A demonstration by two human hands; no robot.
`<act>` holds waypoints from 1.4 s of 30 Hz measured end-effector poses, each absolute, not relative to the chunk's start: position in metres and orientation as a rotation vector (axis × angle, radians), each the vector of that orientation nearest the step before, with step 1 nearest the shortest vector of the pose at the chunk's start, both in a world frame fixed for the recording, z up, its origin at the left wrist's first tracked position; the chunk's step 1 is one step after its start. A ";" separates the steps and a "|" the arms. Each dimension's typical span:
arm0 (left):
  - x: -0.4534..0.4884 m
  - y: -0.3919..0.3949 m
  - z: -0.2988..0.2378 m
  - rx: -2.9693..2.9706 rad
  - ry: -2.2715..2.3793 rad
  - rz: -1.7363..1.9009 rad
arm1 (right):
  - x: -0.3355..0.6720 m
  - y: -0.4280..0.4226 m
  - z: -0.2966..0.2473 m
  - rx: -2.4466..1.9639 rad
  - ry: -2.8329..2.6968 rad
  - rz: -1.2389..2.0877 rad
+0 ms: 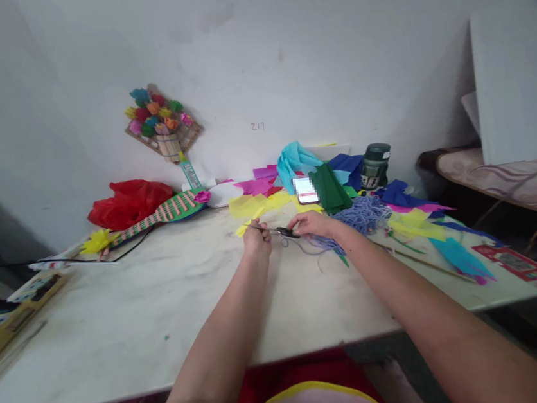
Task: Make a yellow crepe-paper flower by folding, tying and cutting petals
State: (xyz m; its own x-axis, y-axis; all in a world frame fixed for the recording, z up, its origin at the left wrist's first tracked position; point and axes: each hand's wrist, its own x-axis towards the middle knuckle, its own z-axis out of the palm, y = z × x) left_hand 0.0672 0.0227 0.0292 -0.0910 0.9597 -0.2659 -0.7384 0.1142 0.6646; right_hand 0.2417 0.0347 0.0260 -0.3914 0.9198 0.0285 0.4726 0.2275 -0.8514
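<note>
Both my arms reach out over a white table (131, 320). My left hand (256, 238) is closed in a loose fist near the blade end of a small pair of scissors (281, 230) and touches a yellow paper strip (247, 228). My right hand (312, 223) rests with curled fingers at the scissors' black handles, beside a pile of lilac yarn (360, 214). A strand of that yarn (302, 244) trails under my right hand.
Coloured tissue papers (416, 220) lie at the back right with a phone (306, 189) and a dark jar (375, 165). A craft guitar (163, 213), a red bag (127, 201) and a paper flower plaque (163, 126) stand at the back left. Cables and a box (13, 308) lie far left.
</note>
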 end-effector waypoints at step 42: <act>0.006 -0.015 0.012 1.285 0.774 1.072 | 0.172 0.004 0.015 -1.096 -1.331 1.196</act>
